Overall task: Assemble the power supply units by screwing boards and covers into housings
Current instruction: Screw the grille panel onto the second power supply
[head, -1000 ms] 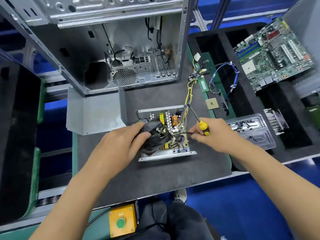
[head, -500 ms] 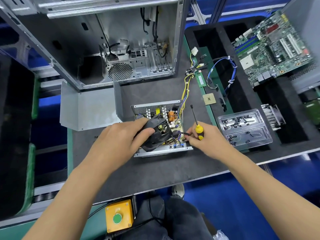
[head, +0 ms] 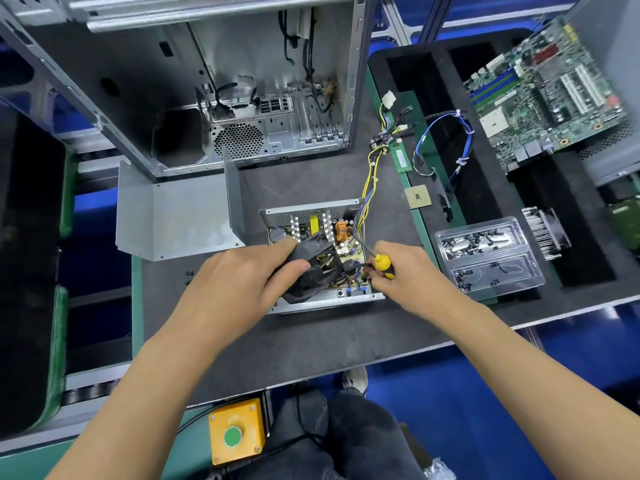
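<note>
An open metal power supply housing (head: 325, 303) lies on the dark mat, its circuit board (head: 341, 237) exposed. My left hand (head: 242, 282) grips a black fan (head: 311, 268) tilted over the board. My right hand (head: 405, 275) holds a screwdriver (head: 382, 261) with a yellow and black handle, its shaft slanting up and left over the board's right side. A bundle of yellow and blue wires (head: 370, 181) runs from the housing to the back. The grey bent metal cover (head: 180, 213) lies left of the housing.
An open computer case (head: 242, 98) stands at the back. To the right a black foam tray holds a motherboard (head: 540, 91), a heatsink (head: 543, 233) and a clear screw box (head: 488, 254). A processor chip (head: 418, 196) and memory stick (head: 401, 157) lie nearby. A yellow button box (head: 235, 431) sits at the front edge.
My right hand has tipped the screwdriver from pointing away to slanting left over the board. My left hand keeps its grip on the fan; the view has shifted slightly.
</note>
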The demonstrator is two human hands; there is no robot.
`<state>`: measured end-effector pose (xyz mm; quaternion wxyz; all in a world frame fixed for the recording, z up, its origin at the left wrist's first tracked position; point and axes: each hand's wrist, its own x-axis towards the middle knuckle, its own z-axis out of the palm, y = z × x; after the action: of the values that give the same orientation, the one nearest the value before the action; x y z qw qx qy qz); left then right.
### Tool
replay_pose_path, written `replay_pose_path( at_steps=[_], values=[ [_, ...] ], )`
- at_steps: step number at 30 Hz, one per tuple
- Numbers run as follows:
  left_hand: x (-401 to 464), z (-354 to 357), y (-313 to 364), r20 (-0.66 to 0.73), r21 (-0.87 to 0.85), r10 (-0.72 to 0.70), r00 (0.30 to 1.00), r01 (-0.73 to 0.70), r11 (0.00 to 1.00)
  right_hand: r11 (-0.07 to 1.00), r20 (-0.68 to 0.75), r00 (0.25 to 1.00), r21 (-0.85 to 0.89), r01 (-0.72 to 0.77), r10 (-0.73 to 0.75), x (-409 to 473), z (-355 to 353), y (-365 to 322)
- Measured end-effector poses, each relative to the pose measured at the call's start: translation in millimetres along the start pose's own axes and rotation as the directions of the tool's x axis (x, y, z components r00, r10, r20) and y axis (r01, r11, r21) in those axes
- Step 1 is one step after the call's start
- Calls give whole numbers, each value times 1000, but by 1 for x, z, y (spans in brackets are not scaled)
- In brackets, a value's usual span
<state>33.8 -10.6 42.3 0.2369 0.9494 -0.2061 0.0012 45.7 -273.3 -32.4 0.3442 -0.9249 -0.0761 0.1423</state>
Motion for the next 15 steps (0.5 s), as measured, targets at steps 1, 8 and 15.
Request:
replay_pose_path(
  at_steps=[1, 8, 15],
  values=[
    [0, 0, 0, 2, 6, 2, 1000, -2, 1000, 999, 10, 1000, -32, 21, -21, 0, -1, -1],
    [0, -1, 0, 24, 45, 0, 1000, -1, 999, 995, 48, 998, -81, 55, -52, 1, 2, -8],
    [1, -2, 1, 23, 56, 23, 999, -24, 998, 995, 45, 997, -72, -63, 66, 3, -2, -10]
  ],
)
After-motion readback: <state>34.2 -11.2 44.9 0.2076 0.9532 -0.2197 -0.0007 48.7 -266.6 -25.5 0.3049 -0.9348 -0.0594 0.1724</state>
